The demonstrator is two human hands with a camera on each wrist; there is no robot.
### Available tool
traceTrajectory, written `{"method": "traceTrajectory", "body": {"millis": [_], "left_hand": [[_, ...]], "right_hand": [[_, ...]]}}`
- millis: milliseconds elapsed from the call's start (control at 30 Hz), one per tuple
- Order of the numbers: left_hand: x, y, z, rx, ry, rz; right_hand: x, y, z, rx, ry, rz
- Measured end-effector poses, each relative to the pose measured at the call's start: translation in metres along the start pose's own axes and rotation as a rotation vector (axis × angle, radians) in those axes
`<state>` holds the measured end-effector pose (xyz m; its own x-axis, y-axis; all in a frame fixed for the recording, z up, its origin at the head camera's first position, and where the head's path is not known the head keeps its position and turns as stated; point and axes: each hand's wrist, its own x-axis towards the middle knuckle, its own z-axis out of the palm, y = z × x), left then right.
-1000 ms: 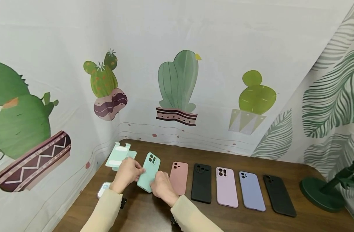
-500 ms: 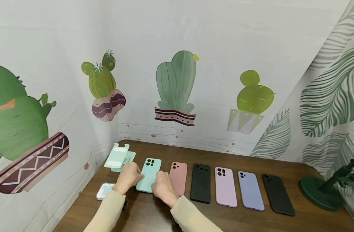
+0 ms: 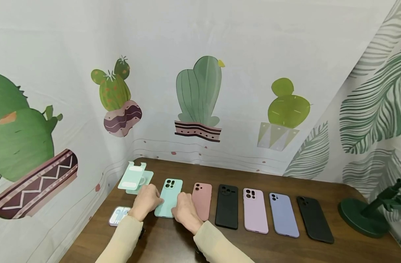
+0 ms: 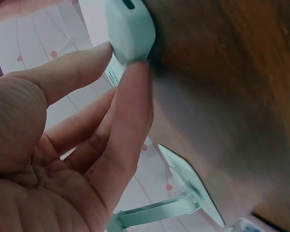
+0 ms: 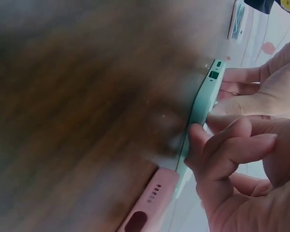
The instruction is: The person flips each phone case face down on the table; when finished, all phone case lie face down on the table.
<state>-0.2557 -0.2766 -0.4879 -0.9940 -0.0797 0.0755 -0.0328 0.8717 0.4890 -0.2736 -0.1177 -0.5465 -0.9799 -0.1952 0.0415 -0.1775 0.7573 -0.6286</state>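
A mint-green phone case lies flat on the wooden table with its camera cutouts toward the back wall. My left hand holds its left edge; in the left wrist view the thumb and a finger meet at its corner. On the opposite side my right hand grips the right edge near the bottom end, fingers curled. Seen from the right wrist, the case's end with the port hole shows, and my right fingertips touch its rim. Right of it lies a pink phone case.
Farther right lie a black case, a lilac case, a blue case and another black case. A mint phone stand and boxed earphones are at left. A green lamp base stands far right.
The mint case was tilted and slanted a second ago; it has turned straighter and come down flat beside the pink one. Both hands have stayed at its sides.
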Motion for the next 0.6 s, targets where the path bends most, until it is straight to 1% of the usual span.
{"method": "traceTrajectory", "body": {"millis": [67,100,133,167,233,267,333,400,533,600], "left_hand": [[-0.001,0.000,0.001,0.005,0.037,0.011],[-0.001,0.001,0.001,0.012,0.055,0.018],[-0.001,0.002,0.001,0.021,0.075,0.028],[-0.003,0.008,-0.003,0.029,0.077,0.016],[-0.003,0.010,-0.003,0.043,0.110,0.059],[-0.003,0.011,-0.003,0.049,0.123,0.078],[-0.005,0.011,-0.002,0.068,0.165,0.124],[-0.009,0.012,0.001,0.074,0.200,0.161],[-0.017,0.013,0.007,0.059,0.237,0.198],[-0.020,0.013,0.009,0.034,0.253,0.211]], "right_hand": [[-0.006,-0.006,-0.011,0.044,0.027,-0.007],[-0.007,-0.006,-0.014,0.074,0.045,-0.020],[-0.011,-0.011,-0.023,0.105,0.043,-0.018],[-0.015,-0.014,-0.031,0.131,0.046,-0.030],[-0.023,-0.019,-0.049,0.176,0.043,-0.064],[-0.025,-0.018,-0.055,0.192,0.047,-0.081],[-0.032,-0.017,-0.069,0.192,0.065,-0.106],[-0.035,-0.008,-0.079,0.164,0.120,-0.138],[-0.045,0.012,-0.104,0.090,0.298,-0.178],[-0.050,0.025,-0.120,0.069,0.365,-0.191]]}}
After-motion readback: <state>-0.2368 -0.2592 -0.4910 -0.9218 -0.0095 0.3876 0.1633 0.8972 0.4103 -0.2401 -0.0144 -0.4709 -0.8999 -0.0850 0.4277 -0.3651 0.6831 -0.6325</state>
